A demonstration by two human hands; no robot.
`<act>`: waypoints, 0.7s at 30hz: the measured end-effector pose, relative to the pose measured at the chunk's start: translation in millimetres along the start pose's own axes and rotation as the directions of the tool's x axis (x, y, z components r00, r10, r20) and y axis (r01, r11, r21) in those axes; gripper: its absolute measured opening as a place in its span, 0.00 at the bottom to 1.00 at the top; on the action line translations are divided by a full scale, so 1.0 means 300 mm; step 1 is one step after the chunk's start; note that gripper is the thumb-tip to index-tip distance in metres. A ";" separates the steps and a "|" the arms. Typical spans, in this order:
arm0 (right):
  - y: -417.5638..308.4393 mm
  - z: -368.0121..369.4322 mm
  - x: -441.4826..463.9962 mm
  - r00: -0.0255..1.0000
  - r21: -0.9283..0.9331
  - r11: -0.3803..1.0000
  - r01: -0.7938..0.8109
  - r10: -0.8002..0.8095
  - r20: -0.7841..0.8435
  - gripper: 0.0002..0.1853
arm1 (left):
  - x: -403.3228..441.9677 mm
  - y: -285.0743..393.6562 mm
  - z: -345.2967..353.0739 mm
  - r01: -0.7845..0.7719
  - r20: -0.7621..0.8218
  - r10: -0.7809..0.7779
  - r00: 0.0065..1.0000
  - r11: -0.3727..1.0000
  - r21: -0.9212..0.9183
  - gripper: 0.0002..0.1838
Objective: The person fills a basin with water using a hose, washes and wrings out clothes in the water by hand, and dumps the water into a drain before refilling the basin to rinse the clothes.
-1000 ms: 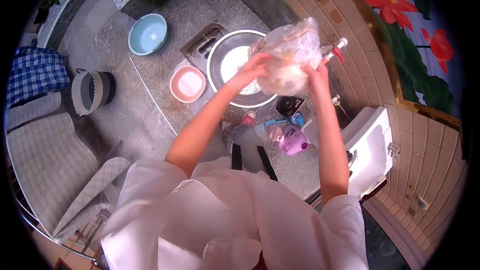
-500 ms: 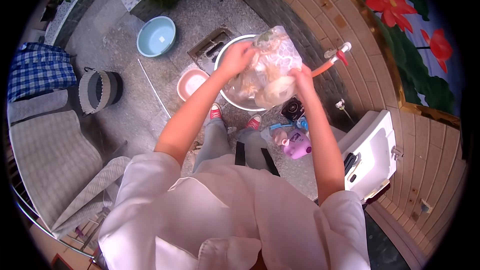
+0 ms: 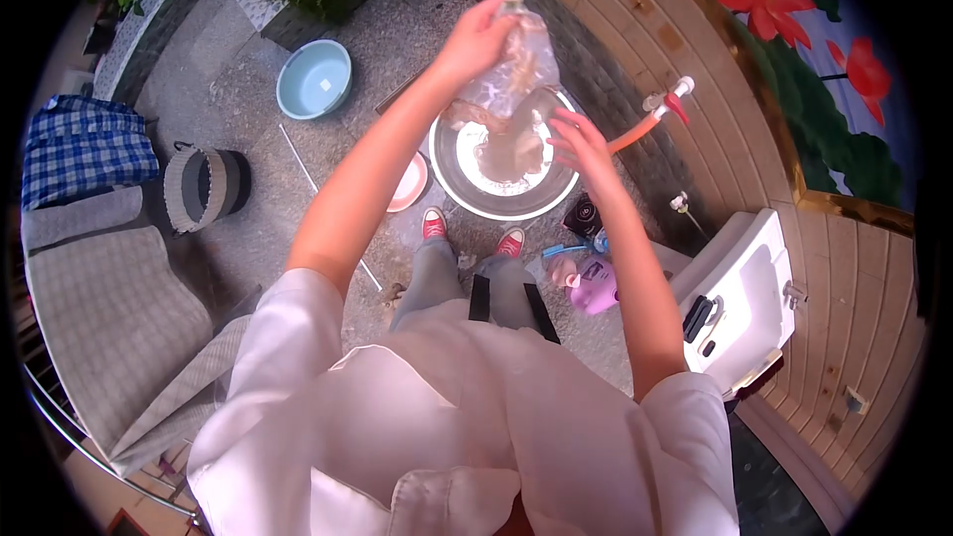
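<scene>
High over the far side of a wide metal basin (image 3: 459, 179), my left hand (image 3: 481, 42) grips the top of a clear plastic bag (image 3: 531, 62). The bag hangs down into the basin. A pale brownish mass (image 3: 510, 153), blurred and of unclear kind, lies or drops in the middle of the basin, below the bag. My right hand (image 3: 584, 147) is over the basin's right side with its fingers apart, holding nothing. Whether its fingertips touch the rim I cannot tell.
A small pink basin (image 3: 409, 185) and a larger blue basin (image 3: 310, 89) stand on the stone floor. A tap with an orange hose (image 3: 635, 135), a purple bottle (image 3: 594, 286) and a white sink (image 3: 759, 288) are at right. A woven basket (image 3: 189, 201) stands left.
My left hand has lifted one end of the bag up and away. My right hand has let go of the bag and opened. The bag looks much emptier, with a brownish mass now below it.
</scene>
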State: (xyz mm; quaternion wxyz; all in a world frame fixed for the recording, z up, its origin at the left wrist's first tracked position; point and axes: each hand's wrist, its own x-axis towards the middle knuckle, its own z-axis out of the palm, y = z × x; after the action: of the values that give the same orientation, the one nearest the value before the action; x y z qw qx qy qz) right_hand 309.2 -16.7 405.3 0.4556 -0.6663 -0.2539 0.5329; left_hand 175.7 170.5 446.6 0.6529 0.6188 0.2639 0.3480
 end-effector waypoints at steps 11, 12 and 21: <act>-0.098 0.053 0.058 0.952 0.392 0.873 0.290 -0.303 -0.029 0.20 | -0.109 0.029 0.124 0.396 0.383 -0.387 0.839 0.916 0.059 0.22; -0.106 0.048 0.050 0.946 0.277 0.906 0.319 -0.321 -0.041 0.18 | -0.112 0.034 0.115 0.424 0.435 -0.387 0.813 0.905 0.014 0.23; -0.252 -0.040 -0.050 0.943 -0.019 0.946 0.323 -0.323 -0.074 0.12 | -0.227 -0.103 0.020 -0.011 0.346 -0.218 0.913 0.833 0.553 0.37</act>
State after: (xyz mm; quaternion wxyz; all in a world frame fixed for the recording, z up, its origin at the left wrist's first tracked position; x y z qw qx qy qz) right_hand 327.0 1.5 479.1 0.5439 -0.6371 -0.3439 0.4243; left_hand 142.1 114.0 410.6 0.5079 0.8199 0.2482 0.0899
